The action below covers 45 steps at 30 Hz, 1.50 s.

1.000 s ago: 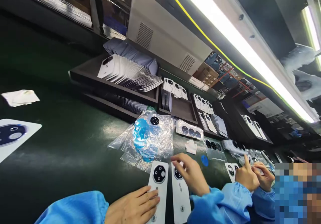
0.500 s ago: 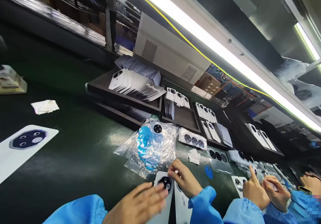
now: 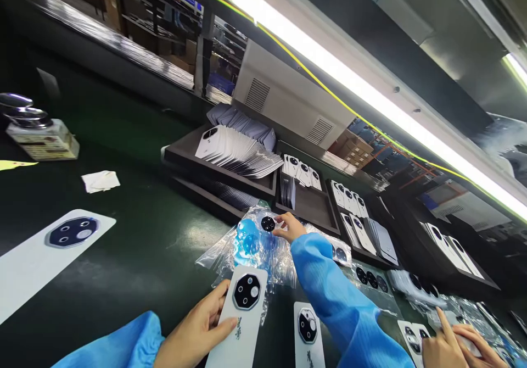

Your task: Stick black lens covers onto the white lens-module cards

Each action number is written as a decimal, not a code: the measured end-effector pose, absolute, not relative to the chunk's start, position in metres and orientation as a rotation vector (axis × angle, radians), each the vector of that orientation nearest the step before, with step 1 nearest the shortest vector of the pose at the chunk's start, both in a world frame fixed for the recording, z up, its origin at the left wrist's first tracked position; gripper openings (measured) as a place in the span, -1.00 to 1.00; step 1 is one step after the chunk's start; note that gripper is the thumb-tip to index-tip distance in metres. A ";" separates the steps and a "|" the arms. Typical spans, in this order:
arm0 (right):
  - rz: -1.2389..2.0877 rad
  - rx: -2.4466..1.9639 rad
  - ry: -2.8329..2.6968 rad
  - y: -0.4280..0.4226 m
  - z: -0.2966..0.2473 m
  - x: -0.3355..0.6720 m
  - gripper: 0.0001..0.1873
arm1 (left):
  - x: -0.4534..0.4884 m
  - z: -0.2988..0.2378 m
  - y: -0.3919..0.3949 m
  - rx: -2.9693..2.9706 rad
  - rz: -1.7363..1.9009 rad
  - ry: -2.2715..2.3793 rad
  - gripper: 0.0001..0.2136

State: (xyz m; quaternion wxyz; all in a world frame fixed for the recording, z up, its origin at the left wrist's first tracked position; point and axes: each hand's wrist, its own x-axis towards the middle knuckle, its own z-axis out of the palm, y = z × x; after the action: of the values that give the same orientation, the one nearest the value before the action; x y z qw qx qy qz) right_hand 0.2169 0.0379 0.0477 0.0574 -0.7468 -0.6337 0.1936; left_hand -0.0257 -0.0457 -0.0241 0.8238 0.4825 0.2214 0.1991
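Note:
My left hand [image 3: 197, 328] grips a white phone back cover [image 3: 241, 318] with a black camera ring, lifted at the lower middle. My right hand [image 3: 290, 227] reaches forward in a blue sleeve and pinches at a round black lens piece [image 3: 268, 224] lying on a pile of clear plastic bags and blue film [image 3: 251, 245]. A second white back cover [image 3: 308, 335] lies flat on the green belt [image 3: 135, 236] to the right of the first.
Dark trays [image 3: 230, 177] of stacked white covers line the far side. A large white cover [image 3: 49, 252] lies at left, near a paper scrap [image 3: 101, 181] and a small dispenser [image 3: 39, 132]. A co-worker's hands [image 3: 453, 346] work at lower right.
My right hand left the cover beside me and stretched forward to the black lens piece on the bags. My left hand took hold of the left cover and raised it. The view swung right.

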 end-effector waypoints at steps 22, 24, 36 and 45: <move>0.263 -2.662 -2.241 0.070 0.044 0.191 -0.64 | -0.022 -0.034 -0.037 0.853 0.455 0.523 -0.34; 0.231 -2.678 -2.252 0.067 0.046 0.187 -0.63 | -0.022 -0.034 -0.036 0.832 0.453 0.506 -0.33; 0.139 -2.592 -2.387 0.058 0.052 0.177 -0.65 | -0.022 -0.035 -0.036 0.772 0.455 0.510 -0.39; 0.125 -2.497 -2.220 0.027 0.082 0.183 -0.59 | -0.021 -0.026 -0.036 0.804 0.435 0.560 -0.41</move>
State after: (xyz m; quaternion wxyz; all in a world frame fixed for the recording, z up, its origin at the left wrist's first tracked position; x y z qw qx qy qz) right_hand 0.1826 0.0274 0.0820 -0.1006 -0.7430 -0.6606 0.0371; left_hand -0.0213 -0.0362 -0.0262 0.8597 0.3832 0.2669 0.2071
